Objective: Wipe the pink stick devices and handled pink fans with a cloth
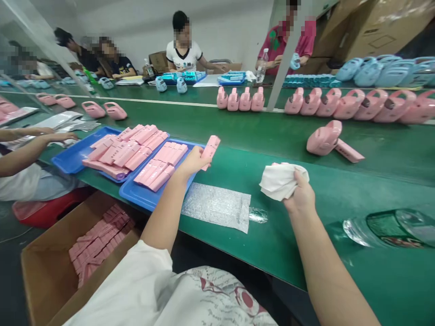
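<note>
Between the fingers of my left hand (pixel 194 162) is a pink rectangular piece (pixel 211 148), raised beside the right edge of a blue tray (pixel 136 192). Rows of similar pink pieces (pixel 159 167) lie in that tray. My right hand (pixel 302 194) grips a folded white cloth (pixel 280 181) over the green table; a bit of pink shows at the cloth's top edge. A bubble-wrap sheet (pixel 217 206) lies flat between my hands, near the table's front edge.
Another blue tray (pixel 66 158) holds piled pink pieces. A cardboard box (pixel 44 276) stands below left. A bottle (pixel 390 227) lies at right. Pink handled housings (pixel 322 138) stand beyond my right hand. A neighbour's hands (pixel 57 136) are at left; people sit opposite.
</note>
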A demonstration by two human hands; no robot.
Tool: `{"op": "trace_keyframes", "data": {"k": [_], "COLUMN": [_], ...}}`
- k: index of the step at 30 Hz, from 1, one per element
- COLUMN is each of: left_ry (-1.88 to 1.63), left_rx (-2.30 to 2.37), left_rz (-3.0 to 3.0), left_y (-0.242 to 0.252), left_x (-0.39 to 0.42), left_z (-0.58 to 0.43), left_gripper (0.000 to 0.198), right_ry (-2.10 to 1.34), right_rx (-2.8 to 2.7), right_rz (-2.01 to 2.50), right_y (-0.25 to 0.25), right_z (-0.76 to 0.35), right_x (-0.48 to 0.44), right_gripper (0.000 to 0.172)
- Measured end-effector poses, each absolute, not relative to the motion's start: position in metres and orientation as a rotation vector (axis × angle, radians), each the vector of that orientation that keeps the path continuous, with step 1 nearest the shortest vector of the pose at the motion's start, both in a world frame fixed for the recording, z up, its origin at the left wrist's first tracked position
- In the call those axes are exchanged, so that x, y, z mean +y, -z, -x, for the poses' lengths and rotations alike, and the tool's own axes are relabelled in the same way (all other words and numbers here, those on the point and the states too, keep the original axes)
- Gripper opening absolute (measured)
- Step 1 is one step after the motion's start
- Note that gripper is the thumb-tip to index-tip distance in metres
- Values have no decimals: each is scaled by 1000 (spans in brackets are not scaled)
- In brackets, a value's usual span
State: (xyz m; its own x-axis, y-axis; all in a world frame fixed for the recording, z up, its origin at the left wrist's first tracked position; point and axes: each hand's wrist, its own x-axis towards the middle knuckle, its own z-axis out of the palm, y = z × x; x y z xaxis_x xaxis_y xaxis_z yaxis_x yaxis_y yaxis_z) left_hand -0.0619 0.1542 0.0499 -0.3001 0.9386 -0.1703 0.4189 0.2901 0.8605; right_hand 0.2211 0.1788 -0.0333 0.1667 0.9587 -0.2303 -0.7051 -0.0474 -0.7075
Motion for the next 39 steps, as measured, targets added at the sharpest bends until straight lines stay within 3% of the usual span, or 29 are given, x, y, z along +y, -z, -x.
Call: {"op": "trace_keyframes", "data": {"k": [6,11,15,21,26,32,36,39], "left_ry": [-868,-763,-770,-884,-881,-895,-873,-863], "left_rx": [795,652,606,616,619,519,437,366], "left_rz": [-1133,-897,-760,-518,-526,-515,-617,-692], "left_y": [-31,-2,11,9,8,5,3,4], "left_x": [152,153,152,151,152,152,152,152], "left_z": [-25,-59,-63,-60,-57,-52,-47,-45], "left_gripper": [41,41,65,101,100,113,84,65], "right_ry": [-1259,-868,-489,-71,-63,-150,-431,-670], "right_rx": [-454,-674,-1357,-2196,-2021,-2123,-1361,-799], "right_rz": [804,876,976,554,755,472,952,1010], "right_y": [28,28,27,30,34,32,32,27], "right_z": [-212,-216,-216,-198,-205,-201,-215,-220], "right_x": [174,169,155,138,146,137,152,164], "right_gripper": [33,36,31,34,42,37,27,23]}}
